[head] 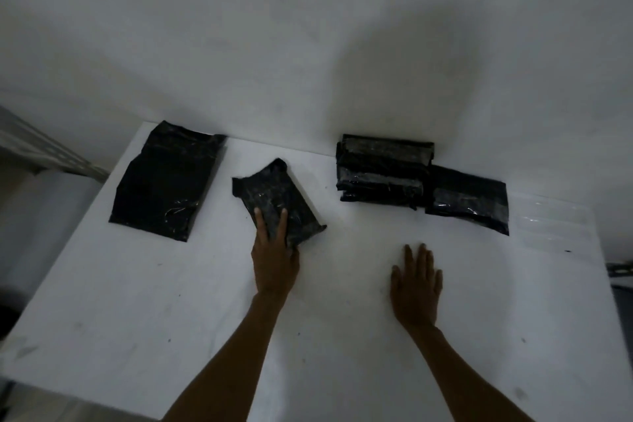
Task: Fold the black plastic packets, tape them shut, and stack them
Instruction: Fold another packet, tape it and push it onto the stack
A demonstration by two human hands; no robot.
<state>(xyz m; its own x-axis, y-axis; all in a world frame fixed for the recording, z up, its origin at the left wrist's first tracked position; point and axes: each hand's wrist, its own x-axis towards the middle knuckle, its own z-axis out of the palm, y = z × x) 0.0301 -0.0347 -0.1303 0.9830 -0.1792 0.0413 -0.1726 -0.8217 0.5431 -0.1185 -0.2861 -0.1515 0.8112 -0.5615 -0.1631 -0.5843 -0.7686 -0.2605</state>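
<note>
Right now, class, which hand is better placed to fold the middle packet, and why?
Left, probably. The left hand lies on the middle packet, fingers straight; the right hand rests flat on the bare table, touching no packet.

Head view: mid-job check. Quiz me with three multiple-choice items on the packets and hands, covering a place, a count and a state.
1. Where is the stack of folded packets?
A) at the far edge of the table, by the wall
B) at the near edge
C) under a hand

2. How many hands touch a packet?
A) none
B) one
C) two

3. The right hand is:
A) open, fingers straight, holding nothing
B) pinching tape
C) a fist

Key: 1 A, the stack sits against the wall. 2 B, only the left hand rests on the middle packet. 3 A, its fingers lie spread over bare tabletop.
</note>
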